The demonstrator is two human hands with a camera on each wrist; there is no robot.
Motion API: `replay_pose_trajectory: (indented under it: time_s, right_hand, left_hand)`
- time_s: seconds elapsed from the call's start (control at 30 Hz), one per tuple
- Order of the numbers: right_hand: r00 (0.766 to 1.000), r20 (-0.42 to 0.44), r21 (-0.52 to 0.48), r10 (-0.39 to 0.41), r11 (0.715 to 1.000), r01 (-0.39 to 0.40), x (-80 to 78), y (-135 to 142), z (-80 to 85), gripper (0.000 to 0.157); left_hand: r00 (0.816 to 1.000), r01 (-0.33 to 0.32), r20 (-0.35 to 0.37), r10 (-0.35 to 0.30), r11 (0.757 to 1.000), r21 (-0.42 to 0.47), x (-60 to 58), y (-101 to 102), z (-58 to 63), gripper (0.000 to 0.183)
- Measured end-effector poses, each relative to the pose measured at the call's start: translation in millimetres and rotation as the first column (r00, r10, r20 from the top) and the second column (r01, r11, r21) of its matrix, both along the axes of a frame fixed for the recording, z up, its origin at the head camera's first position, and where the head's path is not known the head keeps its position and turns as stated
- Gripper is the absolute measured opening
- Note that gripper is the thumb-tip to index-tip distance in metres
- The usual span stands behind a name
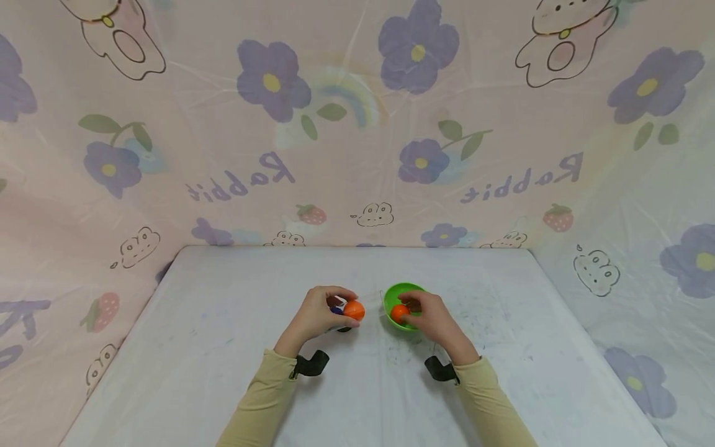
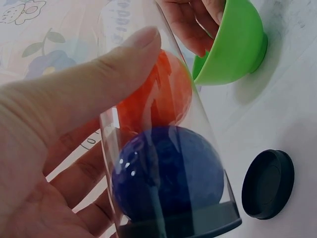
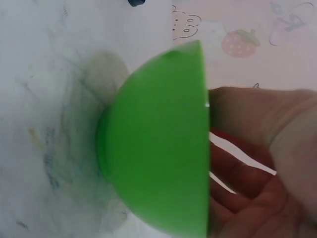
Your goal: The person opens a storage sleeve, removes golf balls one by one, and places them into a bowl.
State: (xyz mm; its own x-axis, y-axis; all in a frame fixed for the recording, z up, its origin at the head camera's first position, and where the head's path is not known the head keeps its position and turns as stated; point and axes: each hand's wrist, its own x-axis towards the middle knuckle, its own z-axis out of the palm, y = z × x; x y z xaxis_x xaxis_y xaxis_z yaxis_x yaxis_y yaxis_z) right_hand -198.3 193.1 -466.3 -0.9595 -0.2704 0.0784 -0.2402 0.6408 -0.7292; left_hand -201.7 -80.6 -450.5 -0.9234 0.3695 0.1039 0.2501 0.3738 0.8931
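Orange balls (image 1: 354, 310), two; blue ball (image 2: 168, 171), one

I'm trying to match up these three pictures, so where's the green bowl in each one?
Head: the green bowl sits just right of centre, below the picture's middle.
Left wrist: the green bowl is at the upper right, cut off by the top edge.
Right wrist: the green bowl fills the middle, side-on, its opening facing right.
Shared landmark: the right hand, fingers reaching into the bowl.
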Motion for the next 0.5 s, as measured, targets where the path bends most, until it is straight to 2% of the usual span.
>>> replay_pose_trajectory:
  time_s: [0.23, 0.5]
  right_hand:
    - [1.000, -0.021, -0.022, -0.010, 1.000, 0.010, 3.7, 3, 8.6, 0.037]
    - [0.999, -0.048, -0.058, 0.023, 0.998, -0.026, 9.6, 7, 19.7, 0.041]
  left_hand:
    - [1.000, -0.006, 0.000, 0.006, 1.000, -0.007, 0.2, -1, 0.1, 0.049]
    - [1.000, -0.008, 0.006, 0.008, 1.000, -0.011, 0.1, 0, 1.1, 0.047]
